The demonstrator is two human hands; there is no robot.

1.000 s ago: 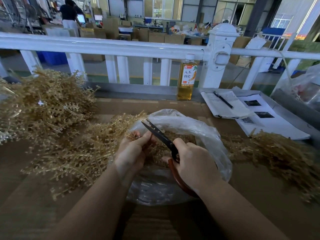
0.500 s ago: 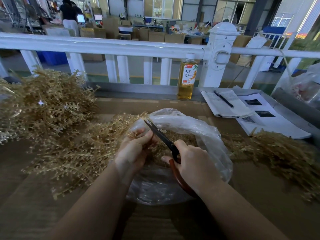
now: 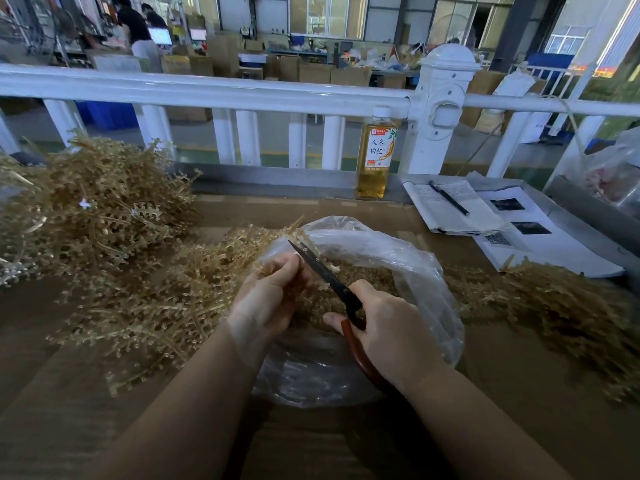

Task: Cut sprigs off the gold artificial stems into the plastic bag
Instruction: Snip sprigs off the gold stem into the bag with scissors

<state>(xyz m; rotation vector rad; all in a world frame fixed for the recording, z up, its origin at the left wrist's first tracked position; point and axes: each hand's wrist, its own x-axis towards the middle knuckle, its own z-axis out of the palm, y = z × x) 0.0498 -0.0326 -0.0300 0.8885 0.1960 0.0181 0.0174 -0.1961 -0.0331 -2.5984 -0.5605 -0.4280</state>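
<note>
Two bare hands work over one clear plastic bag (image 3: pixel 408 258) lying open on a brown table (image 3: pixel 104 427), cut gold sprigs (image 3: pixel 367 275) heaped inside it. The left hand (image 3: pixel 266 303) pinches a gold artificial stem (image 3: pixel 292 284) between thumb and curled fingers at the bag's left rim, holding it just above the bag's mouth. The right hand (image 3: pixel 391 334) grips one pair of scissors (image 3: pixel 325 275) — dark blades, reddish-brown handle — with fingers wrapped round the handle; the blades reach up and to the left, lying against the stem right beside the left thumb, and look nearly pressed together.

Three heaps of gold stems lie on the table: a tall pile (image 3: pixel 93 206) at the far left, a flatter spread (image 3: pixel 156 306) just left of the bag and touching it, and another (image 3: pixel 554 303) to the right.

Along the far edge, in front of a white railing (image 3: pixel 214 91), stands one bottle of amber drink (image 3: pixel 375 157). To its right lie an open notebook (image 3: pixel 453 213) with one pen (image 3: pixel 448 202) on it, and printed sheets (image 3: pixel 540 244) beside it — their number cannot be told.
</note>
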